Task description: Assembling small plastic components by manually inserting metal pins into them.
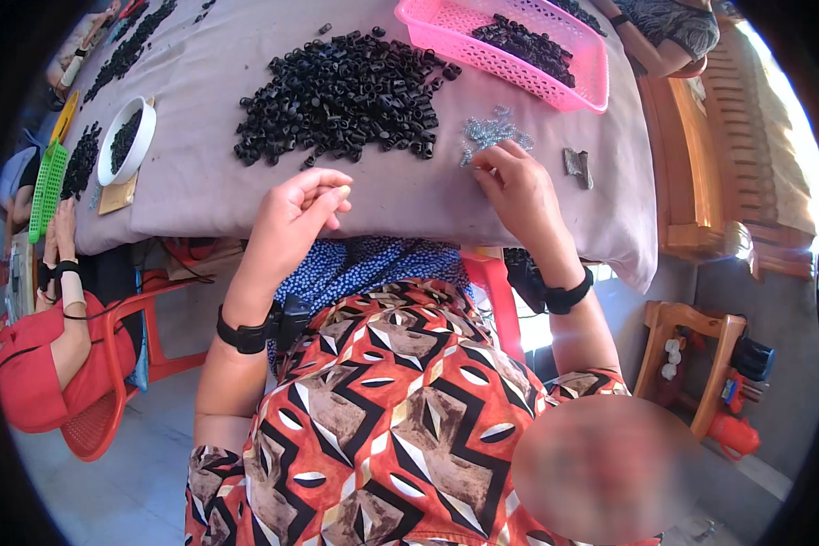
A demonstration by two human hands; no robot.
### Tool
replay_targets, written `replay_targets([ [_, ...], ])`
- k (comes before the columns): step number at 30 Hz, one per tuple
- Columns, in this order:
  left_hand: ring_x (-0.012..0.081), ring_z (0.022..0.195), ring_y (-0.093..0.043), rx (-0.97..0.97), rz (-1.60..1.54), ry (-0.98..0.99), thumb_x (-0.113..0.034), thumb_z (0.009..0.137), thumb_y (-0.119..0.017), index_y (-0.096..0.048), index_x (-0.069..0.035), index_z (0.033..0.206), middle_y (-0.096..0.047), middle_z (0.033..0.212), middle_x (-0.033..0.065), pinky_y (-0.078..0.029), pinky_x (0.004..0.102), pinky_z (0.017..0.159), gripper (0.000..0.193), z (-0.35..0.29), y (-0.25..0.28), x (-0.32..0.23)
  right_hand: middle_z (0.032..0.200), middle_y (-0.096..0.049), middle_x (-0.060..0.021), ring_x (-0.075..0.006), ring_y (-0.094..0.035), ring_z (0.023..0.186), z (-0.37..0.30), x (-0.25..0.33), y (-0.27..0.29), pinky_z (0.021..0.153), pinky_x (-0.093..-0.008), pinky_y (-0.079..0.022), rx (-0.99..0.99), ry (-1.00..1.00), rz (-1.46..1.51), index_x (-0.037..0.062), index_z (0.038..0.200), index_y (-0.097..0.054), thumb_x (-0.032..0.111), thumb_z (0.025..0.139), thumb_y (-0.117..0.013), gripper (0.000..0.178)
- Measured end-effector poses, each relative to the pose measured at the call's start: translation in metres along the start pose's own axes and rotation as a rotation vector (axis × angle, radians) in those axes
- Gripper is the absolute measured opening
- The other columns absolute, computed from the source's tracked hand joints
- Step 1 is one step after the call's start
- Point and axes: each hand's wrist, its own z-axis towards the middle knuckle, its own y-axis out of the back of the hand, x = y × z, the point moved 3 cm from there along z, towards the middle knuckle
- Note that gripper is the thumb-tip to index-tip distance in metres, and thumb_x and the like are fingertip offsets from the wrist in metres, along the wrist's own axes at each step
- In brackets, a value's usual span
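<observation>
While the right hand (524, 187) reaches in over the near edge of the table (205, 173), its fingertips are at the near side of the silver pieces (488, 133), which lie straight beyond them, toward the far edge. The right hand is clearly the nearer one to this small heap; the left hand (302, 209) hangs by the near edge, well apart from it. The black pieces (341, 96) form a broad heap, its longer spread running roughly along the near edge, ahead of the left hand and left of the silver ones. Both hands are partly closed, fingers curled and thumb near the forefinger, but whether either pinches a small piece I cannot tell at this size. A grey scrap (578, 169) lies toward the right edge, and a pink basket (505, 69) stands beyond the silver pieces.
</observation>
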Motion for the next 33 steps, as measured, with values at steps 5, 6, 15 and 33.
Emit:
replay_targets([
  [5, 0.0059, 0.074, -0.060, 0.070, 0.040, -0.080, -0.011, 0.097, -0.060, -0.066, 0.001, 0.113, -0.069, 0.089, 0.0030, -0.051, 0.0221, 0.068, 0.021, 0.014, -0.020, -0.011, 0.092, -0.063, -0.0134, -0.0362, -0.064, 0.081, 0.000, 0.002, -0.002, 0.073, -0.0430, -0.051, -0.008, -0.004, -0.098, 0.0042, 0.095, -0.065, 0.007, 0.084, -0.067, 0.011],
  [6, 0.0065, 0.073, -0.060, 0.088, 0.091, -0.075, -0.012, 0.096, -0.062, -0.065, 0.000, 0.115, -0.069, 0.088, 0.0045, -0.051, 0.0233, 0.068, 0.023, 0.018, -0.024, -0.015, 0.092, -0.063, -0.0129, -0.0361, -0.064, 0.081, 0.000, 0.004, -0.001, 0.073, -0.0430, -0.051, 0.030, 0.005, -0.121, 0.0038, 0.094, -0.065, 0.006, 0.084, -0.066, 0.010],
  [15, 0.0251, 0.077, -0.063, 0.095, 0.760, -0.450, -0.011, 0.092, -0.064, -0.063, -0.004, 0.121, -0.061, 0.093, 0.0114, -0.051, 0.0346, 0.071, 0.030, 0.050, -0.056, -0.045, 0.092, -0.062, -0.0141, -0.0347, -0.065, 0.082, -0.015, 0.002, 0.008, 0.074, -0.0413, -0.052, 0.022, -0.036, 0.146, 0.0021, 0.096, -0.062, 0.001, 0.085, -0.061, 0.012],
  [33, 0.0338, 0.086, -0.065, 0.061, 0.982, -0.532, -0.010, 0.089, -0.061, -0.062, -0.008, 0.110, -0.063, 0.099, 0.0119, -0.053, 0.0429, 0.073, 0.021, 0.076, -0.067, -0.032, 0.095, -0.060, -0.0189, -0.0410, -0.061, 0.089, -0.021, -0.002, 0.006, 0.080, -0.0461, -0.050, -0.009, -0.100, 0.062, 0.0003, 0.097, -0.062, 0.005, 0.086, -0.057, 0.013],
])
